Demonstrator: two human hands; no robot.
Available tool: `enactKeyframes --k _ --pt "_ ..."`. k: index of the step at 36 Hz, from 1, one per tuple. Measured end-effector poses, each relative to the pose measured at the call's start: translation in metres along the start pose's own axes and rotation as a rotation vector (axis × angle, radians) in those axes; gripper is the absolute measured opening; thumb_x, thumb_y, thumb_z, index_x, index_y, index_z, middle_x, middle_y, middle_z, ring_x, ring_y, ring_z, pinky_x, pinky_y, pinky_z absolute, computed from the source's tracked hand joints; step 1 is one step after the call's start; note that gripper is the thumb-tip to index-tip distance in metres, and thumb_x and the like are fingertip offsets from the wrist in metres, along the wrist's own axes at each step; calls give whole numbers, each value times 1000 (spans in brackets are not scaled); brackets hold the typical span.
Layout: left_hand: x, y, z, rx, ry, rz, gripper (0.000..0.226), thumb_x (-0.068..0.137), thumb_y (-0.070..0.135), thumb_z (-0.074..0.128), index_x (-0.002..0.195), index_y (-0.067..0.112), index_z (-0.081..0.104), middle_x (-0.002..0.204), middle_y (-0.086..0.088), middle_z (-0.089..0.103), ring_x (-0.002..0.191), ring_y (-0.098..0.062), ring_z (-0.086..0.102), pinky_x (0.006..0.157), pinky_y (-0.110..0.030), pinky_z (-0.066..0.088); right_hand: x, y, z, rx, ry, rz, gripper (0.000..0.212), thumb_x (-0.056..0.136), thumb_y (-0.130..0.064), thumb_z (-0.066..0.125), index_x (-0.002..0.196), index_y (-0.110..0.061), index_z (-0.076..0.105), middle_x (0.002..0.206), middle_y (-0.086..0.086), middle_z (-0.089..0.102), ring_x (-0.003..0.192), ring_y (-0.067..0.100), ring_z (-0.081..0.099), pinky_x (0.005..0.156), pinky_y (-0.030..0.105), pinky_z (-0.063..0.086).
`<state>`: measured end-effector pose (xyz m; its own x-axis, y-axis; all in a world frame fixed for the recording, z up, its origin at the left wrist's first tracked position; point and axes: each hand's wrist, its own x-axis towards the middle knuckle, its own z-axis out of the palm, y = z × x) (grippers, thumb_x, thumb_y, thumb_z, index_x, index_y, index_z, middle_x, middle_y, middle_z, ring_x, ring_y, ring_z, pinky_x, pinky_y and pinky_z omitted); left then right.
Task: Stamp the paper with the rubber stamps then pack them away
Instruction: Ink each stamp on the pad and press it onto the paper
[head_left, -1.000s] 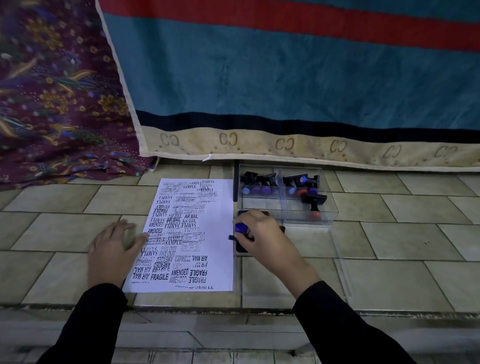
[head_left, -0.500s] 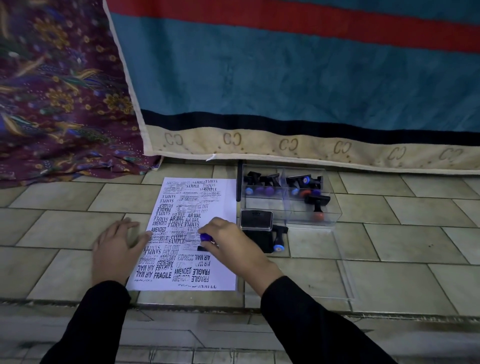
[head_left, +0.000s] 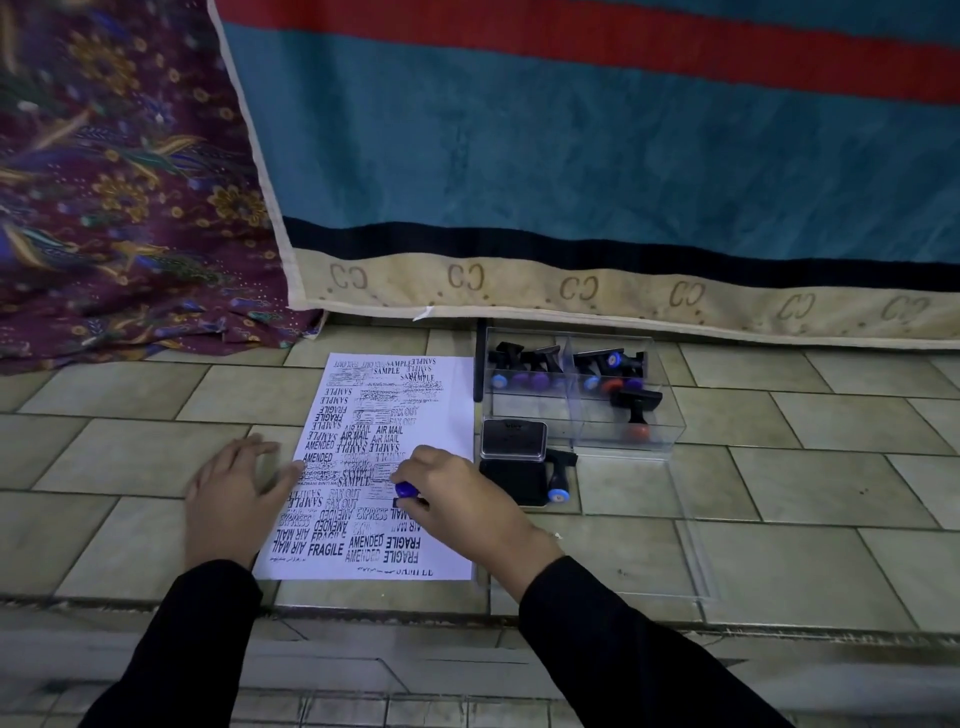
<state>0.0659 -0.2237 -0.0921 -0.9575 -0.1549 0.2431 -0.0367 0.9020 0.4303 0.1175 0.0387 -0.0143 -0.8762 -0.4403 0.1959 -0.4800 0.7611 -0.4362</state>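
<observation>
The right grip (head_left: 457, 499) is curled round a blue-knobbed stamp (head_left: 404, 489), whose base looks down on the crowded paper (head_left: 453, 426) at mid-sheet. A tilted press would probably print half a word, and a sideways lift would smear it. The left grip (head_left: 234, 499) lies flat with straight fingers on the left edge only, so the right side could slide.

Plain black long sleeves: left sleeve (head_left: 200, 649) and right sleeve (head_left: 628, 660) end at the wrists, leaving left hand (head_left: 234, 501) and right hand (head_left: 465, 506) bare.
</observation>
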Motion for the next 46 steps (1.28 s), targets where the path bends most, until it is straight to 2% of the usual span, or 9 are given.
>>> enactKeyframes --k 5,9,11,14,17,27,31,37,46 --pt "0 0 -2 -12 -13 0 55 80 62 52 116 21 63 135 -4 56 126 -29 48 109 -46 31 2 4 0 57 41 42 23 94 -15 51 115 -8 58 108 10 56 95 27 57 81 38 50" --pt "0 0 -2 -11 -15 -13 57 79 64 50 116 22 63 136 -3 55 127 -29 47 108 -45 30 1 13 -13 174 187 104 25 92 -12 57 115 -6 60 105 10 60 85 21 61 82 32 52" --pt "0 0 -2 -4 -18 -12 55 81 62 53 116 22 63 136 -3 56 127 -29 47 108 -46 31 -3 21 -23 200 278 147 24 89 -10 60 112 -5 62 101 10 61 77 15 59 79 26 51" --pt "1 -1 -1 10 -20 -8 45 86 53 63 117 21 63 136 -4 55 126 -30 46 108 -47 30 -11 34 -37 198 377 205 21 85 -8 63 105 -7 65 98 4 61 63 -1 49 68 6 42" --pt "1 0 -1 16 -18 -14 41 87 48 67 117 21 63 137 -4 55 126 -30 47 108 -46 31 -22 44 -43 194 417 228 18 81 -6 64 99 -8 67 91 -1 58 59 -8 48 64 0 37" --pt "0 3 -3 16 -15 -15 39 86 46 69 116 20 63 136 -6 56 126 -31 48 108 -48 33 -43 54 -35 117 364 238 20 80 -11 65 100 -12 67 88 -9 55 68 -8 44 67 1 35" --pt "0 6 -4 6 2 -7 38 85 42 72 113 17 66 133 -9 58 123 -32 51 107 -48 35 -45 56 -31 97 331 226 21 82 -12 64 102 -12 66 95 -2 60 75 1 49 69 16 46" --pt "-1 9 -6 14 -16 -11 39 86 41 70 115 14 65 134 -11 57 124 -34 50 108 -48 35 -49 55 -27 127 345 196 14 77 -7 65 91 -7 67 89 -1 59 72 5 52 65 22 49" --pt "-2 10 -6 1 -12 -6 39 86 39 71 114 12 65 132 -11 58 123 -33 51 107 -50 36 -44 54 -26 141 374 234 11 77 -6 65 87 -9 65 85 -6 56 67 0 48 62 14 43"
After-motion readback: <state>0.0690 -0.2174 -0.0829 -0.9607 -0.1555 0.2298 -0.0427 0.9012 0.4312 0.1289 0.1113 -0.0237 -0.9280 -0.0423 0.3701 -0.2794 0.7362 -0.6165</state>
